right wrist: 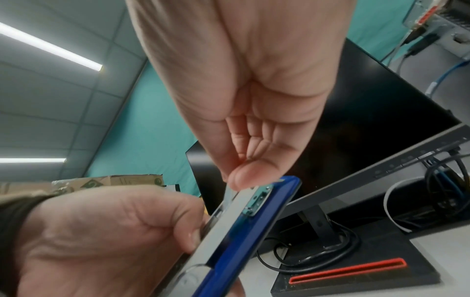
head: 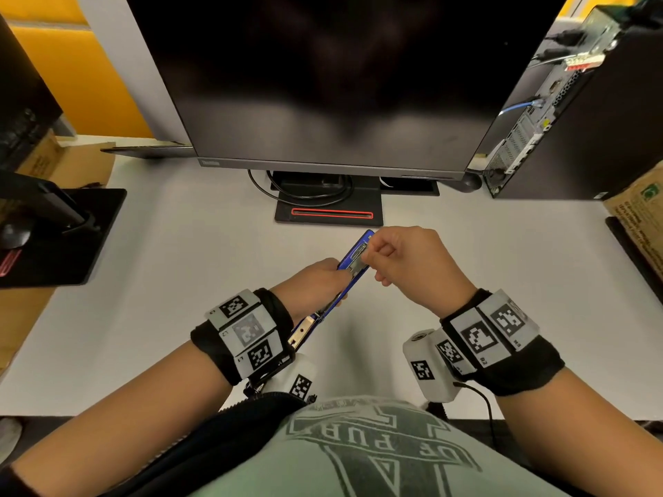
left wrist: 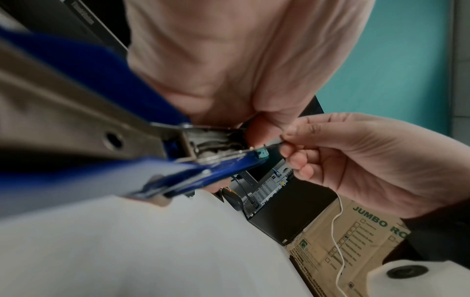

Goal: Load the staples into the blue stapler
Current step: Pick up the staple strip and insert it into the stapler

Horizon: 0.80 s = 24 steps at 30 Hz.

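The blue stapler is held above the white desk, flipped open so its metal channel shows. My left hand grips the stapler's middle, fingers curled round its body. My right hand is at the stapler's far end, thumb and forefinger pinching a thin metal strip of staples right at the mouth of the channel. In the right wrist view my thumb presses down on the strip at the blue tip. How far the strip sits in the channel is hidden by my fingers.
A dark monitor stands just behind my hands, its base with a red slot and cables close to the stapler. A computer tower and a cardboard box are at the right, another monitor stand at the left.
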Motion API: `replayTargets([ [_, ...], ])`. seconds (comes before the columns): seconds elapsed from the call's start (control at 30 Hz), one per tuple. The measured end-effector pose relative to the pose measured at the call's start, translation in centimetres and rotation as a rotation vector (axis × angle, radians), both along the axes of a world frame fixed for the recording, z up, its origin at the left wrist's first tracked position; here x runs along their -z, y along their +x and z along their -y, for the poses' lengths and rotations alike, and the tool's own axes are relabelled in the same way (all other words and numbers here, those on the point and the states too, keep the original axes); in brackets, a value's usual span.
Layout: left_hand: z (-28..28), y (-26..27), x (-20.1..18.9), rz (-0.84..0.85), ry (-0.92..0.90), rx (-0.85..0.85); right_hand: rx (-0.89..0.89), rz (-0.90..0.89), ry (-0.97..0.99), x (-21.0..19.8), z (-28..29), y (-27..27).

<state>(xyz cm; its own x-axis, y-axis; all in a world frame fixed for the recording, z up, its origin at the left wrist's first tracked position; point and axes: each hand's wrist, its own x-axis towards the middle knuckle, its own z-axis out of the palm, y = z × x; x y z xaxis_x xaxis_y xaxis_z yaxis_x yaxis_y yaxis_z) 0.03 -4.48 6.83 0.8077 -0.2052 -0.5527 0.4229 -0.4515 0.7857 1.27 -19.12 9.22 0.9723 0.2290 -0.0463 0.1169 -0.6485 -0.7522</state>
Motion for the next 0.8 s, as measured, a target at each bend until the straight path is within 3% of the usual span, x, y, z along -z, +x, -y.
replayTargets([
  [0.17, 0.2, -0.2, -0.2, 0.007, -0.007, -0.006, 0.023, 0.13, -0.018, 0.3, -0.1, -0.4],
  [0.4, 0.6, -0.3, -0.8, 0.033, -0.012, -0.049, 0.022, 0.563, -0.324, 1.4, -0.9, -2.1],
  [0.53, 0.6, -0.7, -0.8, 0.05, 0.003, -0.06, -0.042, 0.581, -0.485, 2.1, -0.6, -2.2],
  [0.67, 0.7, -0.7, -0.9, 0.063, -0.022, -0.058, 0.012, 0.575, -0.269, 1.4, -0.6, -2.0],
  [0.8, 0.7, -0.8, -0.9, 0.059, -0.046, -0.044, 0.141, 0.308, 0.017, 1.0, -0.5, -1.8],
])
